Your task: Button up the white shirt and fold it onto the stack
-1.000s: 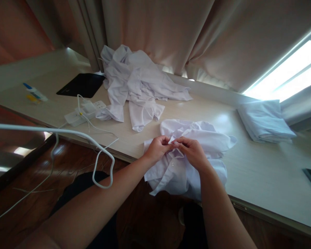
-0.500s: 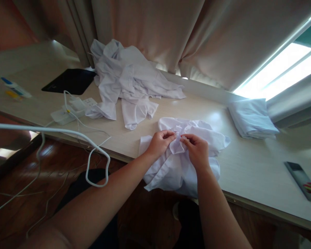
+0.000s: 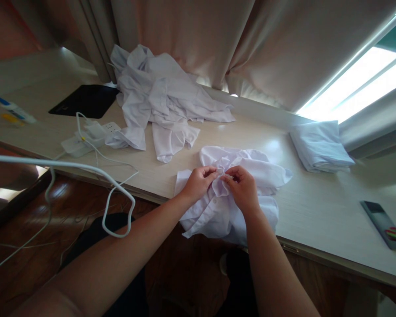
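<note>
A white button-up shirt (image 3: 232,220) lies bunched at the front edge of the table, its lower part hanging slightly over. Along its front a button shows below my hands. My left hand (image 3: 200,181) pinches a bit of the shirt's cloth between thumb and fingers, near the middle of the garment. Close beside it, my right hand (image 3: 240,185) pinches another part of the same cloth, the fingertips almost meeting those of the left. What exactly lies between the fingertips is too small to make out.
Another crumpled white shirt (image 3: 171,97) lies at the back of the table (image 3: 264,132). Folded white cloth (image 3: 321,147) sits back right, a phone (image 3: 384,225) front right. Left are a black mat (image 3: 84,101), a power strip (image 3: 86,140) and a white cable (image 3: 86,166) crossing the foreground.
My right hand has moved slightly left, bringing its fingertips closer to my left hand. Both still pinch the shirt. The whole view has shifted a little.
</note>
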The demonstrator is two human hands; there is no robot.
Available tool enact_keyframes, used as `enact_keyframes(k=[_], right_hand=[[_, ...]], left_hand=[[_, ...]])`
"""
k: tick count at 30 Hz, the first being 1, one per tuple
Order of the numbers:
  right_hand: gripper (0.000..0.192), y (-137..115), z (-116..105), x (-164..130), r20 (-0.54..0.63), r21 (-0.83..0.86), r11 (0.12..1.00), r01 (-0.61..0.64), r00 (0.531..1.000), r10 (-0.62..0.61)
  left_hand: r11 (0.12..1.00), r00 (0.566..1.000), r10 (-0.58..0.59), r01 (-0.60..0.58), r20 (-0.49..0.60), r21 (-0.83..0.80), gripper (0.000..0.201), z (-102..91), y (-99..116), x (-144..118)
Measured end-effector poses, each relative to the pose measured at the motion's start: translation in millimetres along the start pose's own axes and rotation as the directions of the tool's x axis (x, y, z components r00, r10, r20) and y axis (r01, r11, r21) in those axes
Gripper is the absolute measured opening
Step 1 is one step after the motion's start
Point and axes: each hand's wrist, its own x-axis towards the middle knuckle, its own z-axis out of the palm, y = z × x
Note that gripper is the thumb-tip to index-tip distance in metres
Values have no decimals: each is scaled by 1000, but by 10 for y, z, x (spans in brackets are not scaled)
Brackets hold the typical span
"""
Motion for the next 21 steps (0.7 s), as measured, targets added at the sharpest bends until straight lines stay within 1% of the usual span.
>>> enact_keyframes(k=[3,8,12,16,19,21], right_hand=[[16,-11,2,3,4,-28,999,18,1000,-18],[18,5,15,7,17,-34,999,5,1000,-5],[19,14,28,9,28,-29,1000,13,1000,-12],[23,4,35,4,26,2,1000,8,1000,-8],[31,-9,33,-6,61,19,1000,3,998,-4],[33,-12,30,-10,86,7,1000,1,996,-2]], left_hand=[[1000,1000,1,-2,6,24,32,-6,16,-17],[998,1000,5,-6,11,66,31,-28,49,-42],[991,998,54,-59,38,124,30,-50,83,-66],[979,994,99,-106,47,175,34,-63,81,-88],[965,990,127,-139,63,221,33,-71,63,-103],[955,987,141,-156,76,253,32,-79,59,-113]])
